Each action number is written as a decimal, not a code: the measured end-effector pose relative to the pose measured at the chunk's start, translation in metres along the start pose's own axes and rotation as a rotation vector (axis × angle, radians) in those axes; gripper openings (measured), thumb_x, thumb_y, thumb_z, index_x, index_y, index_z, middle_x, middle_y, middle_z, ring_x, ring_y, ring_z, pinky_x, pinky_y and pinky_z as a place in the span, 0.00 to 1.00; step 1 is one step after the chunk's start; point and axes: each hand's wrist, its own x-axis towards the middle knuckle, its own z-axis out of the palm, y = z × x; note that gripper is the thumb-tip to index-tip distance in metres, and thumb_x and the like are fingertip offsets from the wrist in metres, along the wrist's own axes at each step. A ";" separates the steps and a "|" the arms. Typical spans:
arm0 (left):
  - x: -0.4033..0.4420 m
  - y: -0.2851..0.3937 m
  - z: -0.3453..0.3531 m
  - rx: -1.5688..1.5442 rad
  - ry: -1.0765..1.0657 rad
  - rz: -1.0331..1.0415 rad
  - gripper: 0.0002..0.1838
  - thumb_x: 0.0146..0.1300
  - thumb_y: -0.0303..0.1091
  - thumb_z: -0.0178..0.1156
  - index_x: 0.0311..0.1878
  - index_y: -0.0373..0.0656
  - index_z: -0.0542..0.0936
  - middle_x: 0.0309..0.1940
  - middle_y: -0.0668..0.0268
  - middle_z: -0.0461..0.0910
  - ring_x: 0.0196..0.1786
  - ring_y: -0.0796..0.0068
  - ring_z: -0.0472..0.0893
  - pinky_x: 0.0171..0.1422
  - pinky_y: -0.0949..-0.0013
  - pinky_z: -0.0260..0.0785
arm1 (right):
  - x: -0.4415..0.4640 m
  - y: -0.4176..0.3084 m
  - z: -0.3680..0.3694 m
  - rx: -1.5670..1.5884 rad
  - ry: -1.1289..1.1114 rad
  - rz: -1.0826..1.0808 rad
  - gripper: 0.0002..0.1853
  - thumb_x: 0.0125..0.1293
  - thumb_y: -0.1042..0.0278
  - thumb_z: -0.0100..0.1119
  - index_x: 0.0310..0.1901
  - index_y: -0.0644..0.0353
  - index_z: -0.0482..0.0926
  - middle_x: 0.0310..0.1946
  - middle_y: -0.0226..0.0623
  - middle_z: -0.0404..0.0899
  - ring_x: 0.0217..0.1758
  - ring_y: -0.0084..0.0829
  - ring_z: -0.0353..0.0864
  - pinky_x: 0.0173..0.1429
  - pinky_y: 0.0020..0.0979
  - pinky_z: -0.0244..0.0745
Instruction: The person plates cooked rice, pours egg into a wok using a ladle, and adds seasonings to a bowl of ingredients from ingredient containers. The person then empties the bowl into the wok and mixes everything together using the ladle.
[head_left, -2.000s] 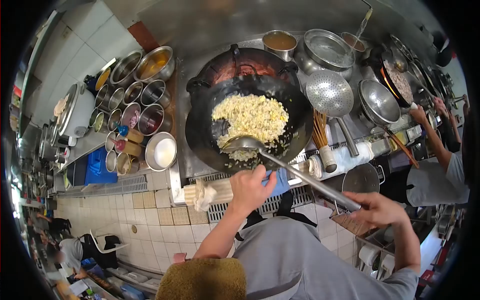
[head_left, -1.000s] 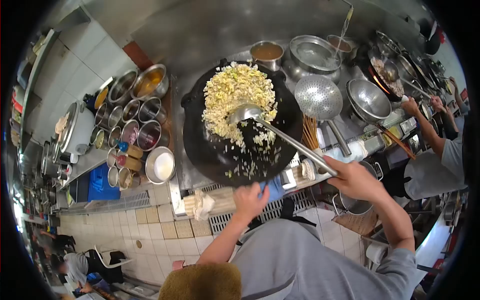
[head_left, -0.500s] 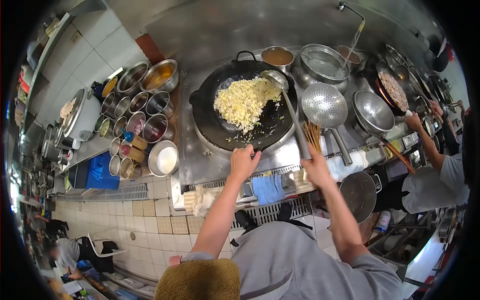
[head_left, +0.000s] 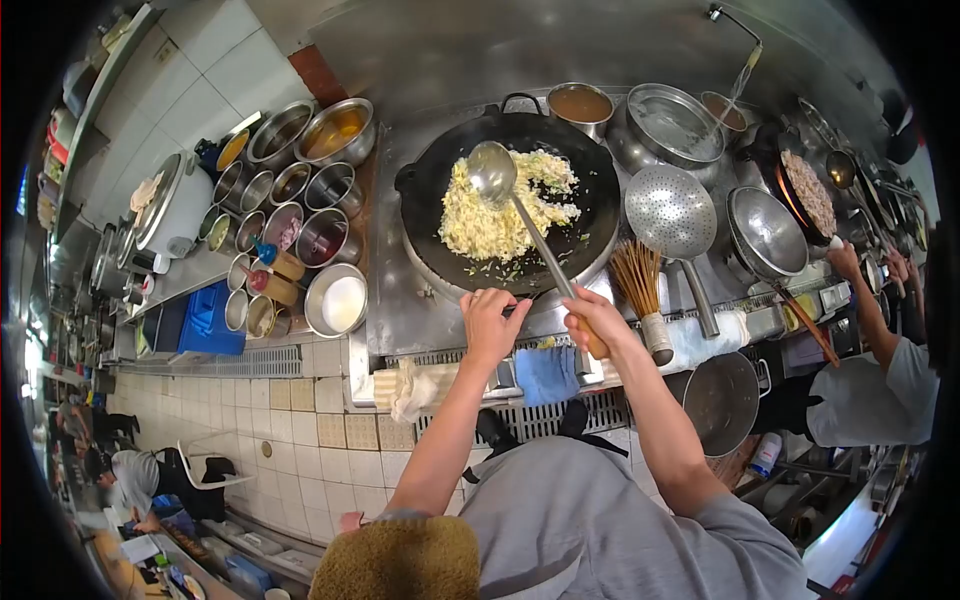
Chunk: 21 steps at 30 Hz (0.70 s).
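Observation:
A black wok point(head_left: 420, 190) with a loop handle at its far side sits on the range, holding fried rice point(head_left: 470, 225) with yellow egg and green bits. My left hand point(head_left: 492, 325) is closed at the wok's near edge, gripping its handle, which is mostly hidden by the fingers. A metal ladle point(head_left: 538, 235) is in my right hand point(head_left: 598, 322), fingers wrapped around its wooden end. The ladle's bowl rests over the rice at the far left of the wok, rounded back up. Close to the right hand lies a bamboo wok brush point(head_left: 640, 275).
Right of the wok are a perforated strainer point(head_left: 670, 215), a water pot point(head_left: 676, 122) and metal bowls point(head_left: 768, 230). Seasoning containers point(head_left: 325, 235) and a bowl of white powder point(head_left: 337, 300) stand left. A co-worker's arm point(head_left: 865, 300) handles another wok at far right.
The ladle's bowl has swung left from the wok's far right across the rice, which is now more spread out. My right hand has shifted slightly left, uncovering the brush. The view has shifted a little.

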 end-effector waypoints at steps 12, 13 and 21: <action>-0.003 0.003 -0.002 0.069 -0.082 -0.069 0.13 0.59 0.44 0.68 0.28 0.45 0.82 0.28 0.68 0.78 0.42 0.65 0.76 0.54 0.58 0.56 | 0.003 0.008 0.033 -0.066 -0.116 -0.080 0.30 0.71 0.68 0.57 0.72 0.53 0.61 0.20 0.27 0.70 0.12 0.21 0.68 0.13 0.25 0.62; -0.005 0.002 -0.004 0.071 -0.102 -0.078 0.13 0.60 0.45 0.67 0.28 0.45 0.82 0.28 0.68 0.78 0.42 0.65 0.75 0.53 0.58 0.56 | -0.004 0.008 0.035 -0.094 -0.130 -0.106 0.29 0.71 0.68 0.57 0.72 0.53 0.62 0.20 0.27 0.70 0.12 0.21 0.68 0.13 0.25 0.62; -0.007 0.002 -0.001 0.051 -0.084 -0.084 0.14 0.61 0.46 0.66 0.29 0.46 0.81 0.30 0.66 0.77 0.44 0.63 0.74 0.54 0.56 0.56 | -0.009 0.016 0.036 -0.123 -0.066 -0.096 0.31 0.70 0.71 0.57 0.73 0.52 0.62 0.19 0.29 0.70 0.11 0.22 0.68 0.14 0.25 0.63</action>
